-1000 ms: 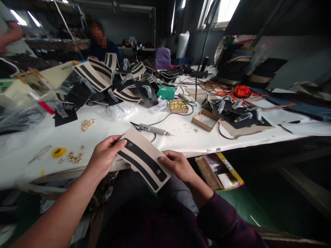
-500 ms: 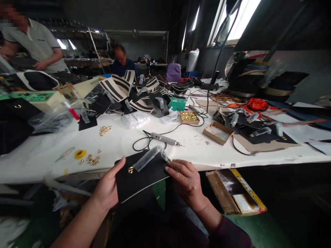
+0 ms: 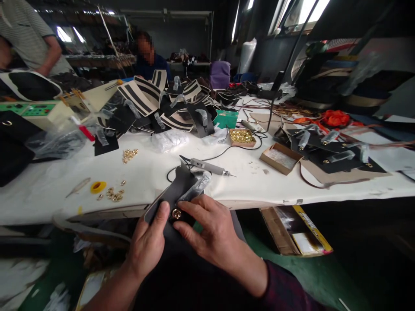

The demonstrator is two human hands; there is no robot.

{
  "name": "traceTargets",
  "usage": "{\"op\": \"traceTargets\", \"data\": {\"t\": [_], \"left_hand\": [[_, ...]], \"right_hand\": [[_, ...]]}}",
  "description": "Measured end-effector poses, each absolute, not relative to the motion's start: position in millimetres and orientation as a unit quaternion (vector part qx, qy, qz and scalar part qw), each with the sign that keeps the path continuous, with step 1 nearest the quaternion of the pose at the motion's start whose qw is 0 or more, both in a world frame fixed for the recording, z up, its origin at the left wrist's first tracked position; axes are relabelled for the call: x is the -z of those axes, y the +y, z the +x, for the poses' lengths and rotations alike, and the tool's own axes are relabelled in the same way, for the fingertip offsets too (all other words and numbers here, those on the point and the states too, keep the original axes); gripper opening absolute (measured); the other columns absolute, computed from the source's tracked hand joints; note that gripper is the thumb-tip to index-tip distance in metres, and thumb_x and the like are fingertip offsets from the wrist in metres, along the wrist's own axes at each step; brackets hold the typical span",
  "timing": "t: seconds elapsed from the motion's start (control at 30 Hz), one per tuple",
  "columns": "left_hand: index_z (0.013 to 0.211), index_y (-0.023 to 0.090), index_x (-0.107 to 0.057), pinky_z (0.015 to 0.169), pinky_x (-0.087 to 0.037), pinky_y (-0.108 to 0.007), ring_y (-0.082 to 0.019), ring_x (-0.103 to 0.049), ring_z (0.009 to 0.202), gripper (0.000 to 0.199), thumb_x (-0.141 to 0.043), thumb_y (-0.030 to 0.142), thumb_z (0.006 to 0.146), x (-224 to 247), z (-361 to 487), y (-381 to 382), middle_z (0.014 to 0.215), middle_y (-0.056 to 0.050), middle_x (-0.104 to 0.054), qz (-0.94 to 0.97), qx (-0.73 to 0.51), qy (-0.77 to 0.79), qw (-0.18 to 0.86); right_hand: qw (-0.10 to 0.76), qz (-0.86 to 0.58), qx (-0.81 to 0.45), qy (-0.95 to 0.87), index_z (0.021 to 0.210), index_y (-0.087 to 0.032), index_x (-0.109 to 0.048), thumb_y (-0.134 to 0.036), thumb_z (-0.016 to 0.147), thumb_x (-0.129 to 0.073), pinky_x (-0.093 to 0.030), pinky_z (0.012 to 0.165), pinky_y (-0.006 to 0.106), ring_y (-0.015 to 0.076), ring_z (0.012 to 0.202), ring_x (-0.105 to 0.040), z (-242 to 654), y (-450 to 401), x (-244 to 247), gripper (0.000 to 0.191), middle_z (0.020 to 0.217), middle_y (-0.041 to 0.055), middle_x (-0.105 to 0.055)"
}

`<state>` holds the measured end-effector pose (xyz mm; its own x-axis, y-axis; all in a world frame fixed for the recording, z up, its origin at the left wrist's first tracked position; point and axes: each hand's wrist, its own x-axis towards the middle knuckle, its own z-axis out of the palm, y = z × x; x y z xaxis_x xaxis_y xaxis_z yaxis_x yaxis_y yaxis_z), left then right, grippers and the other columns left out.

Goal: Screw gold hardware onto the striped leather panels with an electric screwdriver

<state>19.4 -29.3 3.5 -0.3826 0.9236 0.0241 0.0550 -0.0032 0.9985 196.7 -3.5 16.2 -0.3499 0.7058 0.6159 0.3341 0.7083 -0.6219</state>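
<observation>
My left hand (image 3: pixel 147 246) grips the edge of a black panel (image 3: pixel 181 183), its thumb on the near face. The panel is tilted up over the table's front edge. A plastic-wrapped handle (image 3: pixel 197 186) lies along it. My right hand (image 3: pixel 210 226) has thumb and forefinger around a gold ring fitting (image 3: pixel 176 214) on the panel. Just beyond, a grey pen-like power tool (image 3: pixel 212 167) with a cable rests on the white table (image 3: pixel 155 172). Small gold rings (image 3: pixel 115 195) and a yellow tape roll (image 3: pixel 98 187) lie to the left.
A box of gold parts (image 3: pixel 241 137) and a cardboard box (image 3: pixel 280 159) stand behind at right. Black panels (image 3: pixel 337 157) lie farther right, striped pieces (image 3: pixel 142 97) at the back. An open carton (image 3: pixel 295 231) is below the table edge. Two people are across the table.
The panel has turned and tilted up. My right hand has moved left, from the panel's right edge to the gold fitting. The camera view has shifted slightly.
</observation>
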Motion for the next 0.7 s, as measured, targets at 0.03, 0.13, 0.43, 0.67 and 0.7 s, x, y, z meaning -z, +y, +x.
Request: {"op": "traceTargets", "data": {"t": [0.03,0.13,0.43,0.67,0.7], "left_hand": [[0.125,0.025,-0.078,0.123,-0.047,-0.042,-0.034,-0.055,0.145,0.048,-0.07,0.06,0.092,-4,20,-31,0.132,-0.005,-0.077,0.429,-0.572,0.603,0.354],[0.127,0.025,-0.077,0.126,-0.043,-0.041,-0.033,-0.048,0.151,0.047,-0.062,0.059,0.097,-3,23,-34,0.132,-0.005,-0.076,0.458,-0.564,0.607,0.32],[0.137,0.029,-0.071,0.114,-0.054,-0.047,-0.035,-0.063,0.135,0.048,-0.073,0.042,0.09,2,31,-27,0.132,-0.004,-0.076,0.268,-0.609,0.502,0.552],[0.116,0.016,-0.079,0.095,-0.063,-0.046,-0.034,-0.073,0.112,0.035,-0.073,0.03,0.085,-6,17,-15,0.115,-0.011,-0.081,0.067,-0.561,0.455,0.689],[0.112,0.016,-0.08,0.093,-0.063,-0.045,-0.033,-0.074,0.11,0.032,-0.074,0.028,0.083,-5,15,-14,0.113,-0.011,-0.081,0.065,-0.551,0.462,0.692]], "right_hand": [[0.466,-0.329,-0.197,-0.798,0.125,-0.022,-0.072,-0.037,0.099,-0.071,-0.056,0.07,0.034,0.0197,0.08,-0.068,192,-1,-17,0.03,0.094,0.0073,-0.072],[0.462,-0.331,-0.207,-0.797,0.119,-0.022,-0.075,-0.033,0.101,-0.068,-0.054,0.07,0.032,0.0183,0.078,-0.067,185,3,-16,0.022,0.092,0.0063,-0.071],[0.431,-0.303,-0.275,-0.804,0.116,-0.021,-0.077,-0.024,0.105,-0.059,-0.054,0.072,0.027,0.0162,0.082,-0.069,196,10,-5,0.021,0.095,0.0064,-0.071],[0.36,-0.341,-0.215,-0.842,0.123,-0.02,-0.074,-0.028,0.103,-0.063,-0.051,0.076,0.031,0.0187,0.084,-0.067,193,8,11,0.024,0.099,0.0071,-0.072],[0.347,-0.345,-0.211,-0.846,0.126,-0.02,-0.072,-0.029,0.103,-0.063,-0.051,0.076,0.032,0.0192,0.085,-0.067,193,8,12,0.026,0.1,0.0072,-0.071]]}}
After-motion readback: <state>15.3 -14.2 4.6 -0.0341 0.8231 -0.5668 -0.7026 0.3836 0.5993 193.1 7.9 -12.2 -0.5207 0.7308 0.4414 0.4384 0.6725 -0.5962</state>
